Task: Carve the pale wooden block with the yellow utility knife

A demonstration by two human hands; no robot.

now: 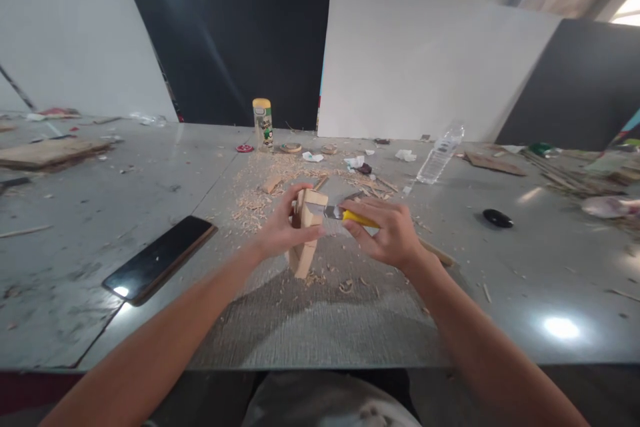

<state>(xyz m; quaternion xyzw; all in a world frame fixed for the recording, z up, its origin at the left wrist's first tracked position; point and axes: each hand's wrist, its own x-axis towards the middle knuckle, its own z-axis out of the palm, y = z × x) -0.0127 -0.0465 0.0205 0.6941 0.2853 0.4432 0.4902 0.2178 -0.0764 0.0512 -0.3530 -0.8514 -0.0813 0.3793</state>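
Observation:
My left hand (287,223) is closed around a pale block of wood (306,255) with cut, angled faces, held tilted over the table. In my right hand (383,227) is a utility knife (359,218) with a yellow handle, my fingers wrapped round it. Its metal blade points left and meets the upper part of the wood block; how deep the edge sits in the wood I cannot tell. Wood shavings (253,207) lie scattered on the table behind and below the block.
A phone (160,259) lies at the left. Toward the back stand a yellow-capped container (263,125) and a tilted clear plastic bottle (440,157). A black oval object (497,217) rests at the right. Wood boards (50,152) and scraps lie on the grey table (500,280).

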